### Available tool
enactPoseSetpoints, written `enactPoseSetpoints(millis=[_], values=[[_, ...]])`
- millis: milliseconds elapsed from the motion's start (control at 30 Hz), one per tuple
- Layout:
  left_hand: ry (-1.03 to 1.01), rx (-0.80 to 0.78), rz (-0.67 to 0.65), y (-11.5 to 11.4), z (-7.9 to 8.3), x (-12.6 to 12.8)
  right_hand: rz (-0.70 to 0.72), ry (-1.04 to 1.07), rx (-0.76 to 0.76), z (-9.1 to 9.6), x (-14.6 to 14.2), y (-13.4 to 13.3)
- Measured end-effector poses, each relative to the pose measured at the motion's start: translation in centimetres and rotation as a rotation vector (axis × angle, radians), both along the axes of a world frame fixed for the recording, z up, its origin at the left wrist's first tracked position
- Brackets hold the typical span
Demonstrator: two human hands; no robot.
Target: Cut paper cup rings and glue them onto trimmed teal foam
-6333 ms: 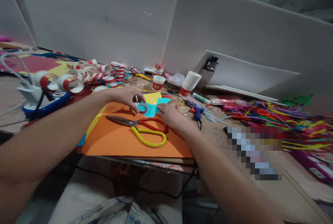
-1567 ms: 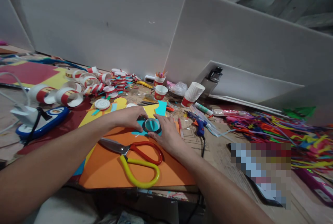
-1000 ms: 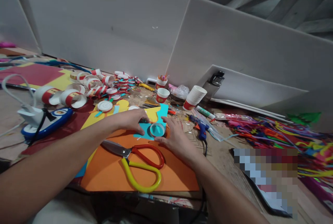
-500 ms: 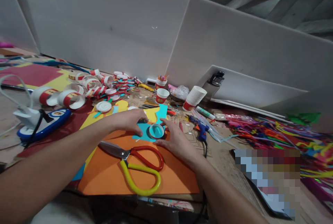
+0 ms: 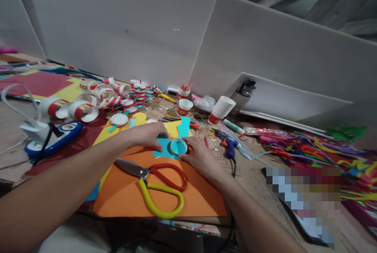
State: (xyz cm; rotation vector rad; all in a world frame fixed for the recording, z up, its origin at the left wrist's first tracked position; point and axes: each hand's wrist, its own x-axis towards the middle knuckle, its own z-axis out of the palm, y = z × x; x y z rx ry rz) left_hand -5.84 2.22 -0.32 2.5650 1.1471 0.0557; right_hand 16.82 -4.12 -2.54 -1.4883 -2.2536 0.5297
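Turquoise paper [image 5: 164,148] lies on the orange sheet [image 5: 203,202], with a thin white ring [image 5: 178,141] standing on it between the two hands, its round opening upward and the turquoise showing through. At its right side is the right hand [image 5: 199,154], thumb at the near rim and forefinger at the far rim, bent round it in what looks like a light pinch; how firm it is I cannot tell. To the left, the left hand [image 5: 152,133] has its thumb and fingers spread well apart with no hold on the ring; its thumb tip comes down at the paper's left part, though whether it presses there is hard to say. Handling this well probably means keeping the ring flat, so that its whole lower edge meets the paper, and pushing evenly downward rather than squeezing inward, since so thin a wall would likely bend into an oval. The left thumb would serve best as a steady weight on the paper, lest it skid over the sheet beneath. Large scissors [image 5: 144,173] lie just nearer, with red and yellow handles, so low wrists and small movements seem wise.
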Motion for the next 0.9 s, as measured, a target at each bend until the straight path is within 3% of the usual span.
enactPoseSetpoints(millis=[367,533,700,900], values=[[0.024,0.008,-0.014,0.3,-0.2,-0.1,0.005,-0.025,-0.027,0.7,-0.2,-0.4],[-0.048,-0.016,-0.02,0.9,-0.8,-0.9,0.02,-0.004,0.032,0.5,-0.1,-0.2],[-0.05,-0.048,0.061,1.2,-0.7,-1.3,-0.065,-0.066,0.047,0.7,-0.3,-0.4],[-0.033,-0.027,0.028,1.1,-0.7,-1.1,-0.077,-0.097,0.027,0.8,-0.6,-0.5]])
